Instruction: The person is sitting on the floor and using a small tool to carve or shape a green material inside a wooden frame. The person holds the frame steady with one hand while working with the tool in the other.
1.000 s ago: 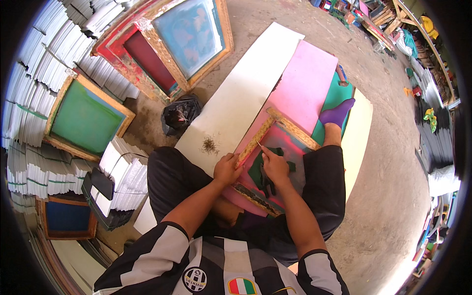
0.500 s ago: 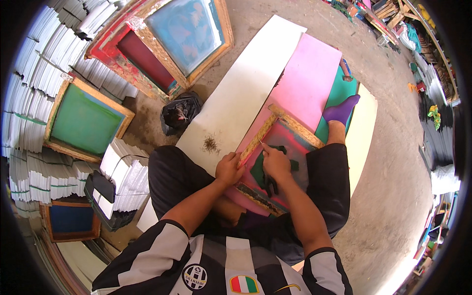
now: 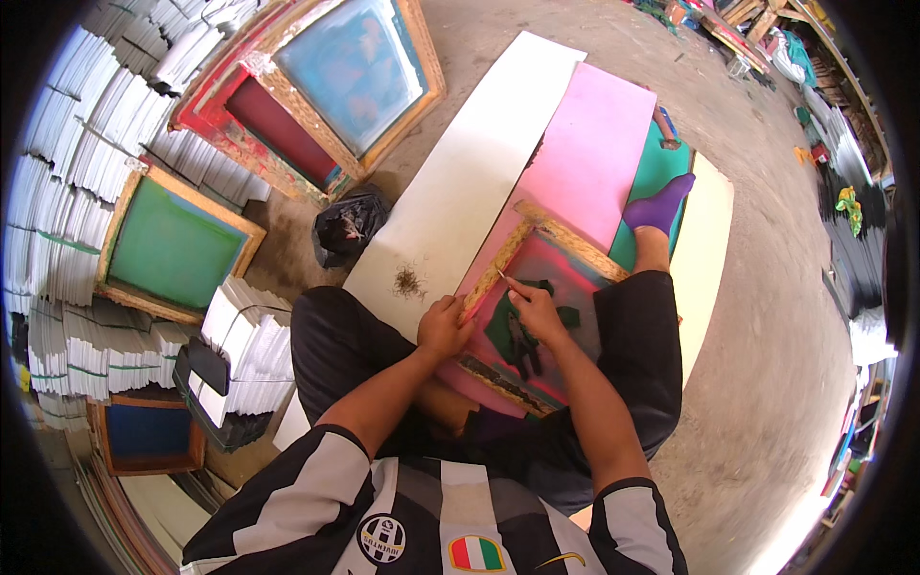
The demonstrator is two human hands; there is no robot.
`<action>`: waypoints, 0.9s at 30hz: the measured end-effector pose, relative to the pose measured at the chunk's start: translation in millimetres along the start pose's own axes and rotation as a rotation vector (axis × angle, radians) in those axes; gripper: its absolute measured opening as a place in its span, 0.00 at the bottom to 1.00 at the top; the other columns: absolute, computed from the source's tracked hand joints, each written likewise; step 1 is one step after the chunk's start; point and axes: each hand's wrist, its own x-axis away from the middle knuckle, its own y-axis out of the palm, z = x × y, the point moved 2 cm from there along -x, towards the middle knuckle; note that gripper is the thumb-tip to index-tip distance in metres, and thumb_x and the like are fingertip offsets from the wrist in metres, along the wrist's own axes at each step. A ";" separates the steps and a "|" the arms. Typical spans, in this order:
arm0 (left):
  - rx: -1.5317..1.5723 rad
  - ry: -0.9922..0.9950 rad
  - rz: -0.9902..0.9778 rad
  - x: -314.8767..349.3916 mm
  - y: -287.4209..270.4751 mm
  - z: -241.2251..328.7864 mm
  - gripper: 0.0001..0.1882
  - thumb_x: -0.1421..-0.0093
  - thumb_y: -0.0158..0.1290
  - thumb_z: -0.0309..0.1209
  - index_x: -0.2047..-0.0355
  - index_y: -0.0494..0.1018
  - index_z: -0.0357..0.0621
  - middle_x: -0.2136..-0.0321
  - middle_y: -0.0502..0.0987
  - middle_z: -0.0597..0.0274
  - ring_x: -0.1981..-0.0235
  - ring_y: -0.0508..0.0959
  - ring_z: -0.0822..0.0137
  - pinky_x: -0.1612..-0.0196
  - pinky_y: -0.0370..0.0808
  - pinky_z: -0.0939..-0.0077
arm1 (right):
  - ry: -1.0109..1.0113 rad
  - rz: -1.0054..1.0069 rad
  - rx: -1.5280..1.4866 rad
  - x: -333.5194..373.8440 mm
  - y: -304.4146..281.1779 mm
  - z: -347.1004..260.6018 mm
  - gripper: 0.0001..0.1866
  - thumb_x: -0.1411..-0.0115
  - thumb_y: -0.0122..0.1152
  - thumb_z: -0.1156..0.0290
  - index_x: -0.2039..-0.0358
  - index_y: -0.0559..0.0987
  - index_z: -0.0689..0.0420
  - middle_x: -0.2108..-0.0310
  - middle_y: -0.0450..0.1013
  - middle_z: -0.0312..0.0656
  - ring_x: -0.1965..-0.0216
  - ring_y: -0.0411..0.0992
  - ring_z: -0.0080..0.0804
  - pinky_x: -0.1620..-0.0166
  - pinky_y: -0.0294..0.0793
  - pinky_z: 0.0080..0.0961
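Note:
A wooden screen-printing frame [image 3: 500, 261] with pinkish mesh lies tilted across my lap and the boards. My left hand [image 3: 445, 327] is closed around its left rail. Above the mesh, my right hand [image 3: 539, 312] pinches a thin, pointed tool [image 3: 501, 275], its tip at the inner edge of that same rail. The tool's handle is mostly hidden in my fingers. Dark-handled pliers [image 3: 523, 349] rest on a dark green cloth [image 3: 497, 331] inside the frame, just below my right hand. A small heap of what look like pulled staples [image 3: 408, 282] sits left of the frame.
White [image 3: 479, 139], pink [image 3: 599, 144], green and yellow boards lie under me. A hammer [image 3: 665, 129] rests beyond my purple-socked foot [image 3: 661, 206]. At left stand a black bag [image 3: 351, 225], other screen frames [image 3: 174, 241] and stacks of white sheets [image 3: 72, 230].
The view has shifted slightly. My right hand has moved a little with the thin tool, whose tip is now nearer the left rail. My left hand keeps its hold.

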 end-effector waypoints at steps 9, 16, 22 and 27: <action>-0.002 0.026 0.004 1.4 2.0 1.4 0.27 0.44 0.64 0.39 0.45 0.77 0.43 0.55 0.79 0.53 0.55 0.80 0.48 0.52 0.79 0.55 | 0.072 -0.061 0.130 0.5 -10.4 -12.8 0.26 0.28 0.57 0.58 0.31 0.72 0.38 0.58 0.83 0.54 0.58 0.83 0.51 0.54 0.80 0.45; -0.007 0.020 0.036 3.9 -0.6 -6.3 0.27 0.44 0.64 0.39 0.45 0.77 0.43 0.55 0.79 0.53 0.55 0.80 0.48 0.52 0.79 0.56 | -0.021 0.002 0.212 -4.4 -9.9 -33.4 0.23 0.27 0.57 0.60 0.32 0.74 0.37 0.57 0.84 0.48 0.59 0.83 0.51 0.56 0.80 0.43; 0.016 0.013 0.025 4.0 -1.9 -4.9 0.27 0.44 0.63 0.38 0.45 0.78 0.43 0.56 0.79 0.55 0.55 0.80 0.50 0.52 0.79 0.57 | 0.180 -0.105 0.417 -2.9 -16.4 -47.5 0.20 0.27 0.54 0.55 0.37 0.79 0.34 0.58 0.83 0.49 0.57 0.81 0.54 0.53 0.79 0.47; 0.003 0.007 0.021 4.5 -0.6 -5.1 0.27 0.44 0.63 0.38 0.44 0.77 0.43 0.56 0.79 0.54 0.55 0.80 0.49 0.51 0.79 0.57 | 0.212 -0.192 0.420 -21.3 -21.3 -60.2 0.21 0.27 0.51 0.55 0.35 0.77 0.32 0.53 0.83 0.46 0.49 0.79 0.54 0.34 0.63 0.54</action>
